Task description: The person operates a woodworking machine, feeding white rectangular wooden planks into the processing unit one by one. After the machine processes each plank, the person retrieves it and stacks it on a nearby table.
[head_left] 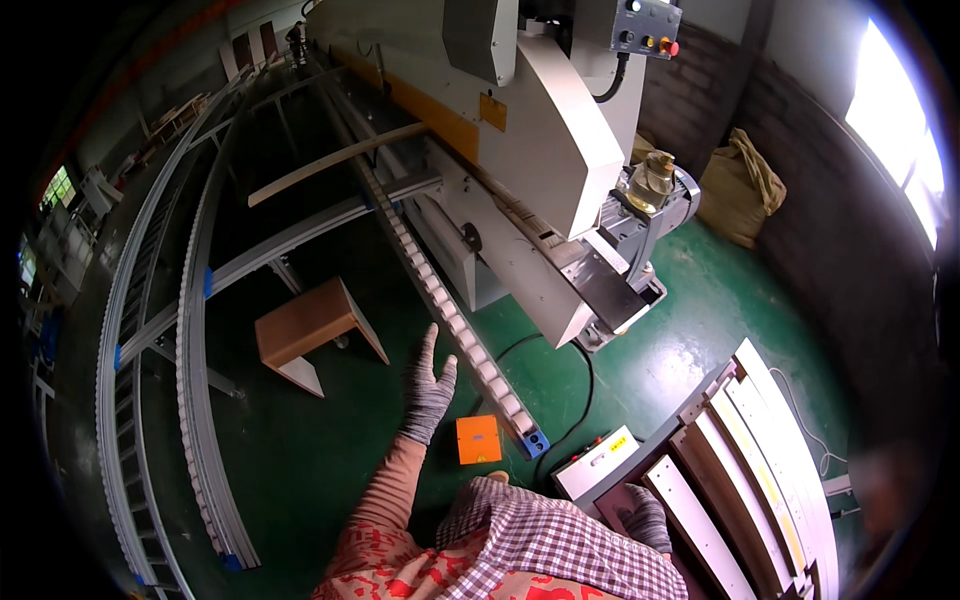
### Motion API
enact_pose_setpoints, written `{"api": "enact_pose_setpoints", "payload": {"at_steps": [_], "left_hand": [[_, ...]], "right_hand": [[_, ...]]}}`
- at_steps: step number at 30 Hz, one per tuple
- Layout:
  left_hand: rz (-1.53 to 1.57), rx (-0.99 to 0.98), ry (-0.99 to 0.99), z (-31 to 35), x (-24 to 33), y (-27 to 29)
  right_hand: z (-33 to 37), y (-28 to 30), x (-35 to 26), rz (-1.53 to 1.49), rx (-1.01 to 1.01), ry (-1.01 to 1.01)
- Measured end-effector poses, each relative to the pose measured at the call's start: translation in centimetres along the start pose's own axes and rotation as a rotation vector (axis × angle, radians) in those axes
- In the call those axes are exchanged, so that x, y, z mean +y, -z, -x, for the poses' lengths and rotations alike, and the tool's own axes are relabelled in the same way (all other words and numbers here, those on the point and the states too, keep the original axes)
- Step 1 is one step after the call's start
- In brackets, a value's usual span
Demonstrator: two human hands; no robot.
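My left hand (430, 398), in a grey knit glove with bare fingertips, is stretched forward over the green floor, its fingers apart and holding nothing. It is nearest to a metal rail with a row of white rollers (456, 325) and a blue end cap (536, 441); I cannot tell whether they touch. Below that hand lies an orange square plate (479, 440). Low on the right, my right hand (646, 517), gloved alike, is beside a long white strip (700, 528) on a machine bed. Its fingers are dark and partly hidden, so their grip is unclear.
A large pale machine (555, 120) with a motor (655, 205) and control box (645, 27) stands ahead. Long roller rails (195, 400) run along the left. A brown board stool (310, 325), a wooden strip (330, 165), a black cable (590, 385) and a sack (738, 190) are around.
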State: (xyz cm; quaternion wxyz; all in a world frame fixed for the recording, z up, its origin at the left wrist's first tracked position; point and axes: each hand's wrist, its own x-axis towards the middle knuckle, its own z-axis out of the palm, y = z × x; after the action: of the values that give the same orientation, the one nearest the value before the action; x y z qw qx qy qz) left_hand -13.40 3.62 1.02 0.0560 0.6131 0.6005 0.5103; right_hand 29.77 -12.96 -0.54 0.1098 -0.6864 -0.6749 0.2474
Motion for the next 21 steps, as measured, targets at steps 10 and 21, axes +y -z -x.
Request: {"api": "enact_pose_setpoints", "payload": {"at_steps": [10,21], "left_hand": [[-0.408,0.001,0.027,-8.2,-7.5,1.9],[-0.756,-0.083,0.120,-19.8,-16.8,4.1]], "right_hand": [[-1.8,-0.1,-1.5,0.020,0.016,-0.051],[-2.0,-1.1,-5.8,-0.124,0.000,-0.144]]}}
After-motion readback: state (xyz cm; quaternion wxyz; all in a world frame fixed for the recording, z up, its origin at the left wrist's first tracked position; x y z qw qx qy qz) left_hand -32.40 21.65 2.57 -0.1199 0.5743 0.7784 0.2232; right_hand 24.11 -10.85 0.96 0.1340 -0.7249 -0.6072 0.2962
